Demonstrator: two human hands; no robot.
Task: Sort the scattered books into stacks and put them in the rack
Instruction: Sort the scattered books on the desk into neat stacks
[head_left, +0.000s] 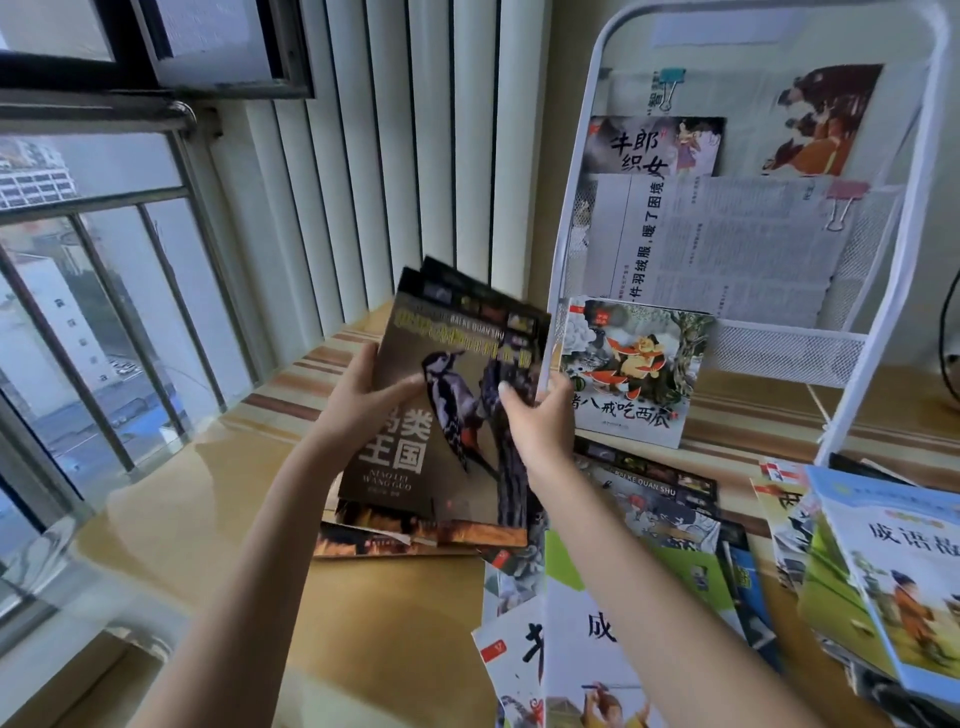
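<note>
I hold a small stack of dark bird books (457, 415), tilted up, with a woodpecker on the top cover. My left hand (371, 387) grips its left edge, thumb across the cover. My right hand (540, 415) grips its right edge. The stack's lower edge rests on the wooden surface (395, 623). The white wire rack (878, 312) stands behind to the right, holding a picture book (654, 145) and clipped newspapers (727, 249). A cartoon book (634, 369) leans against the rack's foot. More books (649, 571) lie scattered to the right.
A window with metal bars (104, 312) is on the left, and white vertical blinds (389, 156) hang behind. A pile of light blue and green books (893, 571) sits at the right edge. A black cable (945, 338) hangs at far right.
</note>
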